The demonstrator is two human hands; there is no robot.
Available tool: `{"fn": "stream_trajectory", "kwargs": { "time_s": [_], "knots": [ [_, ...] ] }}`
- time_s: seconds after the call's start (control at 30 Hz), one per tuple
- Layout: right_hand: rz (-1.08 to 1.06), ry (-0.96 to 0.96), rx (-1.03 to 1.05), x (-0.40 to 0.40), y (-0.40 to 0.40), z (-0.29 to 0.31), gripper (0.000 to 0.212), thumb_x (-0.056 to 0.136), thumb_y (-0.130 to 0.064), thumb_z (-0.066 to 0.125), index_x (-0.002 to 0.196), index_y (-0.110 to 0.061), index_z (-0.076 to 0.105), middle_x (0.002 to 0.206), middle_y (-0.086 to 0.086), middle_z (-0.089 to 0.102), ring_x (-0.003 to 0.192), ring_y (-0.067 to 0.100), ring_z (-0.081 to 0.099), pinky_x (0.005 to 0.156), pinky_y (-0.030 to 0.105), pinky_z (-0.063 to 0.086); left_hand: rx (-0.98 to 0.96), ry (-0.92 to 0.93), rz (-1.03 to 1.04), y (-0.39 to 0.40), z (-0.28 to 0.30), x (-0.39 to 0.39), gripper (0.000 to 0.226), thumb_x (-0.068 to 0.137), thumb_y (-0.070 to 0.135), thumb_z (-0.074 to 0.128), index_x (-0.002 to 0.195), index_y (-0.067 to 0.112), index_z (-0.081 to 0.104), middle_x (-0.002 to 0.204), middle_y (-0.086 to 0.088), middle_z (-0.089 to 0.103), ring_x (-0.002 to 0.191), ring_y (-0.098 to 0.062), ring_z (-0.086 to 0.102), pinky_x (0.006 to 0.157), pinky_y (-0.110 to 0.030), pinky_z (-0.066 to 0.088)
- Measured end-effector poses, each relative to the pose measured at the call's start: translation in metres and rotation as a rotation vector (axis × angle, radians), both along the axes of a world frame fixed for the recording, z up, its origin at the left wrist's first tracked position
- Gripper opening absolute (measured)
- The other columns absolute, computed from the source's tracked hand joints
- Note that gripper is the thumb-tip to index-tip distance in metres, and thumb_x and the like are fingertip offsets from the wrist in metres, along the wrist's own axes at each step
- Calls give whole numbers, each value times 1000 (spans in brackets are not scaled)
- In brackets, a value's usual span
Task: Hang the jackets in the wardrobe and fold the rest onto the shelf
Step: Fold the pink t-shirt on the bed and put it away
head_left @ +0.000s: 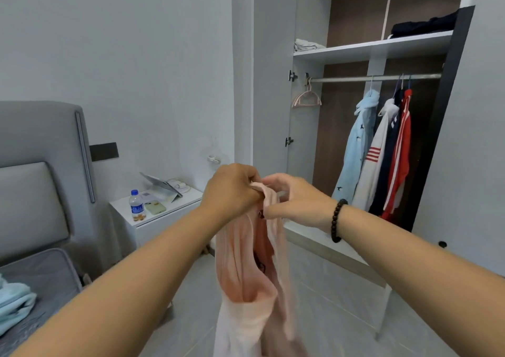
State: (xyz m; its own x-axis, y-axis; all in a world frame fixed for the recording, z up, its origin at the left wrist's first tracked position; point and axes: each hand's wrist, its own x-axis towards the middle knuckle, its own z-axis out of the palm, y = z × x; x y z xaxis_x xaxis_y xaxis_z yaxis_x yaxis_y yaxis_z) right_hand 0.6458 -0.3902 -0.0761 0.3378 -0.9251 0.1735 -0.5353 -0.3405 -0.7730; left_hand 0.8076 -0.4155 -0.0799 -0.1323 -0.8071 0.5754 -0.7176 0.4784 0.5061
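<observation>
A pale pink garment (246,288) hangs down in front of me, bunched at its top edge. My left hand (232,189) is closed on that top edge, and my right hand (295,200) pinches the same edge right beside it. The open wardrobe (451,110) stands ahead on the right. On its rail (355,78) hang a light blue jacket (358,143), a white jacket with red stripes (374,159), a dark one and a red jacket (401,154). An empty pink hanger (307,100) hangs at the rail's left end. The shelf (369,47) above holds a folded white item (307,45) and a folded dark item (423,24).
A white nightstand (164,214) by the wall carries a water bottle (136,206), a phone and a propped tablet (161,184). The grey bed (41,192) is at the left, with folded light blue cloth (13,302) on it. The wardrobe door (269,69) stands open.
</observation>
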Motion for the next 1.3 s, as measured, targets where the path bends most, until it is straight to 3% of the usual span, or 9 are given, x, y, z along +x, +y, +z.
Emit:
{"fn": "stream_trajectory", "kwargs": {
  "time_s": [0.1, 0.23, 0.37, 0.57, 0.7, 0.83, 0.97, 1.1, 1.3],
  "knots": [
    [-120, 209, -324, 16, -7, 7, 35, 80, -1, 55, 107, -20, 66, 90, -6, 62, 78, 11, 57, 59, 15, 42, -34, -43, -5, 0, 14, 22, 19, 68, 38, 81, 62, 27, 66, 56, 10, 56, 58, -8, 51, 54, -25, 41],
    [-210, 162, -496, 33, -25, 25, 33, 74, 9, 43, 73, -13, 69, 61, -14, 52, 62, 3, 47, 51, 11, 34, -31, -28, 35, 6, 6, 49, 32, 62, 43, 83, 56, 30, 54, 50, 11, 51, 53, -6, 47, 48, -21, 33],
    [-230, 48, -434, 54, -41, 40, 36, 69, 11, 39, 58, -15, 61, 58, -12, 55, 61, -1, 49, 46, 2, 34, 78, 13, 150, 11, -46, 61, 27, 68, 45, 68, 67, 25, 51, 69, 4, 65, 70, -23, 60, 62, -37, 51],
    [-349, 56, -551, 30, -63, 67, 32, 69, 6, 41, 61, -15, 63, 68, -1, 61, 76, 20, 57, 63, 24, 44, 527, 126, 237, -1, -135, 90, 16, 82, 18, 61, 67, 15, 60, 64, 0, 61, 72, -28, 64, 61, -29, 45],
    [-382, 600, -649, -15, -67, 64, 23, 81, -17, 46, 59, -24, 47, 63, -8, 51, 73, 26, 49, 53, 25, 29, 751, 341, 271, -19, -147, 128, 18, 89, 8, 55, 85, 1, 71, 87, -17, 69, 89, -33, 67, 75, -36, 52],
    [-272, 989, -568, -39, -66, 28, 32, 82, -65, 48, 86, -36, 58, 86, -11, 64, 82, 18, 60, 64, 29, 43, 689, 755, 276, -29, -122, 143, 11, 92, 18, 58, 85, 13, 64, 93, -16, 66, 87, -32, 63, 82, -42, 51],
    [-394, 633, -493, -54, -75, 12, 43, 91, -54, 50, 79, -16, 66, 77, 1, 65, 79, 24, 59, 69, 34, 49, 581, 897, 166, -28, -77, 143, 10, 75, 30, 76, 80, 22, 72, 82, -3, 74, 73, -18, 64, 61, -27, 48],
    [-516, 187, -438, -65, -89, 17, 51, 94, -33, 55, 52, -7, 43, 53, 7, 39, 62, 26, 40, 57, 33, 29, 577, 499, -23, -13, -26, 157, 50, 49, 47, 87, 90, 24, 70, 79, 4, 72, 68, -12, 65, 59, -25, 48],
    [-500, -77, -429, -53, -98, 30, 17, 92, -20, 59, 95, -12, 73, 98, 4, 69, 96, 21, 59, 87, 32, 46, 371, 215, 1, -12, 30, 180, 28, 73, 38, 80, 84, 16, 68, 72, 2, 64, 67, -14, 55, 61, -27, 42]
  ]
}}
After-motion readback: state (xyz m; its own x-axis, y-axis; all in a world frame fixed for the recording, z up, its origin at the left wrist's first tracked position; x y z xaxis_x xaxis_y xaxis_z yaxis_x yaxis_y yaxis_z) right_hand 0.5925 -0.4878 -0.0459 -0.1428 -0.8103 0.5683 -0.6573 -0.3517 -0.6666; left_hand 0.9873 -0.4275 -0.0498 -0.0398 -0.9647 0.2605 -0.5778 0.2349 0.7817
